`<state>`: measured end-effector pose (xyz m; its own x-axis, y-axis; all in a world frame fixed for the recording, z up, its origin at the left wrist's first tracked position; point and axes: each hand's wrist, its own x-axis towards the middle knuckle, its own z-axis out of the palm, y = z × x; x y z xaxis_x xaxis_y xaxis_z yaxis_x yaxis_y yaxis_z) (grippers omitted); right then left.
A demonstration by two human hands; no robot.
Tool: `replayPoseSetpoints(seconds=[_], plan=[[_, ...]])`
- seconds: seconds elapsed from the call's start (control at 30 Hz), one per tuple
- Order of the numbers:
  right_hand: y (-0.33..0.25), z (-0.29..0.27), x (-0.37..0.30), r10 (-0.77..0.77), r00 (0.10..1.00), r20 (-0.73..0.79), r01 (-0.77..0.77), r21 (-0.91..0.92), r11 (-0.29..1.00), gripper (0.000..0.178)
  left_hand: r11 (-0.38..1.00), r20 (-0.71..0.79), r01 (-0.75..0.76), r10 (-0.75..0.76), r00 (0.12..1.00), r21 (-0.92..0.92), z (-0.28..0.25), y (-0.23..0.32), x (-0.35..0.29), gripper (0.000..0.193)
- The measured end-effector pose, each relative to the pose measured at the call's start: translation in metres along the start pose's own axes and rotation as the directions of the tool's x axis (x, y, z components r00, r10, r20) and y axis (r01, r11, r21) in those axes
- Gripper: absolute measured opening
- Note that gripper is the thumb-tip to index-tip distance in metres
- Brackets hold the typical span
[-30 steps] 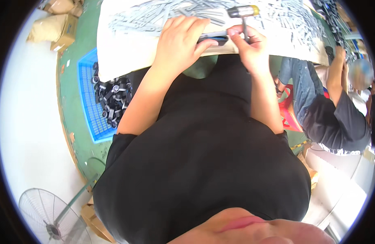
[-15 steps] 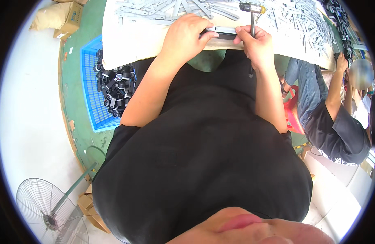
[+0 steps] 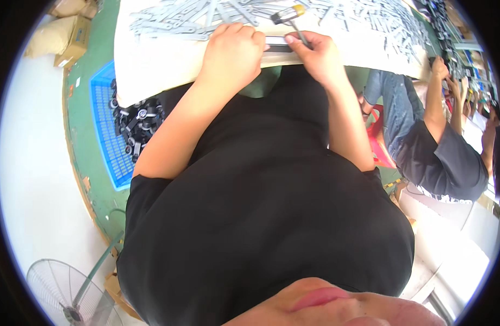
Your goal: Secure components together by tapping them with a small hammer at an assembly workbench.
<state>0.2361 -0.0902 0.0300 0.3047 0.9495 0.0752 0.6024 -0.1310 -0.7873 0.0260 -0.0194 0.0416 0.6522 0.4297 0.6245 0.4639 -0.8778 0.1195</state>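
A black bar [image 3: 278,49] with a silver metal strip [image 3: 275,40] along its top lies between my two hands at the table's near edge. My left hand [image 3: 232,57] is closed round its left end, the fingers curled over and hiding that end. My right hand [image 3: 319,58] pinches the right end between thumb and fingers. The same right hand also keeps hold of a small hammer [image 3: 288,14] with a dark face and a yellow face. Its head leans left above the strip, and the lower handle is hidden by the hand.
Many loose grey metal strips [image 3: 176,19] lie spread across the far side of the pale-covered table [image 3: 152,68]. Below left stands a blue crate [image 3: 106,130] of black parts [image 3: 141,122]. A co-worker [image 3: 442,157] sits at the right. A fan [image 3: 65,296] stands lower left.
The hammer has tipped from upright to a leftward lean in my right hand. My left fingers have curled further over the bar's end. The whole view has shifted slightly.
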Motion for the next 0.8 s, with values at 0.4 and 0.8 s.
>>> replayPoseSetpoints(seconds=[0.4, 0.8], plan=[[-0.005, 0.002, -0.005, -0.075, 0.997, -0.026, 0.073, -0.049, 0.996, 0.026, 0.994, 0.074, 0.055, -0.048, 0.996, -0.099, 0.026, 0.017, 0.006, 0.021], [0.012, -0.011, -0.034, -0.252, 0.959, -0.129, 0.271, 0.16, 0.949, 0.039, 0.973, 0.033, 0.134, -0.13, 0.991, -0.186, 0.034, 0.021, 0.003, 0.006]])
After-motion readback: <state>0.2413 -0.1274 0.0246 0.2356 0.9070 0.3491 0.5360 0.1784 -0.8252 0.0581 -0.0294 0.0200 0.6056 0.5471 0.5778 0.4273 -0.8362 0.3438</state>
